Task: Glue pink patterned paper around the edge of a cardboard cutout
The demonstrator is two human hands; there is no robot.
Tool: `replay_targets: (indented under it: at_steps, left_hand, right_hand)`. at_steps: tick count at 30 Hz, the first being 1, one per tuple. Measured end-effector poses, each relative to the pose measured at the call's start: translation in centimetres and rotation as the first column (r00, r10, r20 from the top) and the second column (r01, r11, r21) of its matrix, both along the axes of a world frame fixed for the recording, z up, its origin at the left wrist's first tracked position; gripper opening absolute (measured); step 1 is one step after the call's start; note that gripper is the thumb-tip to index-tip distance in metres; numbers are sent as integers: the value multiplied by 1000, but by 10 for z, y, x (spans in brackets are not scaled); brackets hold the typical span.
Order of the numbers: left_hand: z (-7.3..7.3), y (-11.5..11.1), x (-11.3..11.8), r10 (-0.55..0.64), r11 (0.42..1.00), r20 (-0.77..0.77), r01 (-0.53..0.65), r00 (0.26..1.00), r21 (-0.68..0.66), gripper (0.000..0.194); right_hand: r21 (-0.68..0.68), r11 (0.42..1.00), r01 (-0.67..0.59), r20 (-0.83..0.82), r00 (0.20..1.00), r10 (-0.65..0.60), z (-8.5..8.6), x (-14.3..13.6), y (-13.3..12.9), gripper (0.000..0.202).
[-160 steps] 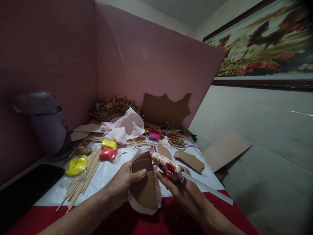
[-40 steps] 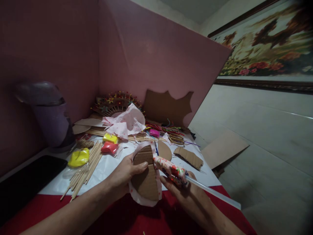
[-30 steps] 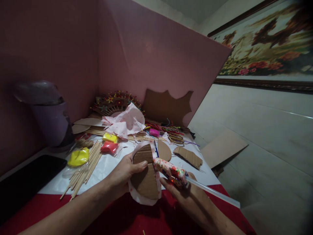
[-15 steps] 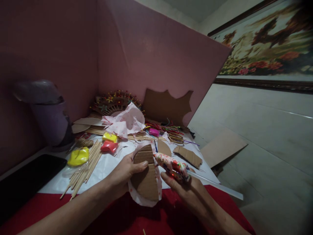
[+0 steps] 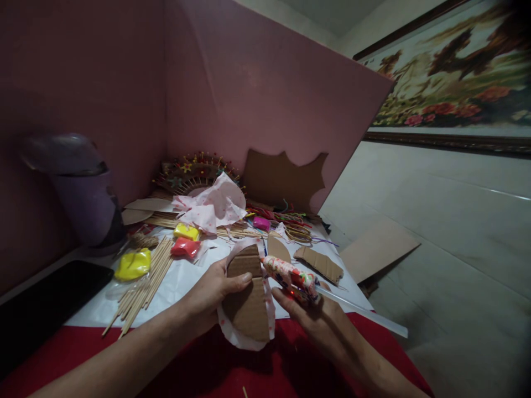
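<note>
My left hand (image 5: 218, 290) grips a half-round piece of corrugated cardboard (image 5: 246, 304), its thumb lying on the brown face. White cloth with pink dots (image 5: 244, 341) sits behind the cardboard and shows around its edge. My right hand (image 5: 317, 318) is closed around a glue gun (image 5: 292, 276) with a flowered pattern and a small red light. The gun's tip points left, at the upper right edge of the cardboard and cloth. A clear glue stick (image 5: 365, 312) juts out of its back end.
Wooden sticks (image 5: 155, 276), yellow clay (image 5: 133, 265) and red clay (image 5: 185, 248) lie left. A black phone-like slab (image 5: 56, 298) and a purple container (image 5: 89, 204) stand farther left. Crumpled dotted cloth (image 5: 219, 204) and cardboard scraps (image 5: 318, 265) lie beyond my hands.
The glue gun has tilted and shifted very slightly, and its glue stick's far end sits a little more to the left. My left hand and the cardboard look unmoved.
</note>
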State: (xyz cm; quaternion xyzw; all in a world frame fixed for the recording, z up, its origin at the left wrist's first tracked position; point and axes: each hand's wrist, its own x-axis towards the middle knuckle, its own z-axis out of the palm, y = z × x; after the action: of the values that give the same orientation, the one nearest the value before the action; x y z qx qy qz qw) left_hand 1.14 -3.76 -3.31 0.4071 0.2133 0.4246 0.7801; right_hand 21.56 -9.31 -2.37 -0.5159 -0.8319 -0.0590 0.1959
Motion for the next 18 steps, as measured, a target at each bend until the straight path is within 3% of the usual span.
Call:
replay_targets:
  at_steps: [5, 11, 18]
  left_hand:
    - [1, 0, 0, -2, 1000, -7, 2, 1000, -4, 50]
    - [2, -1, -1, -9, 1000, -10, 9, 1000, -4, 49]
    - [0, 1, 0, -6, 1000, -14, 5, 1000, -9, 48]
  right_hand:
    - [55, 997, -47, 113, 993, 40, 4, 1, -1, 37]
    - [109, 994, -13, 68, 998, 6, -6, 3, 0, 41]
    - [89, 996, -6, 109, 994, -4, 5, -5, -2, 32]
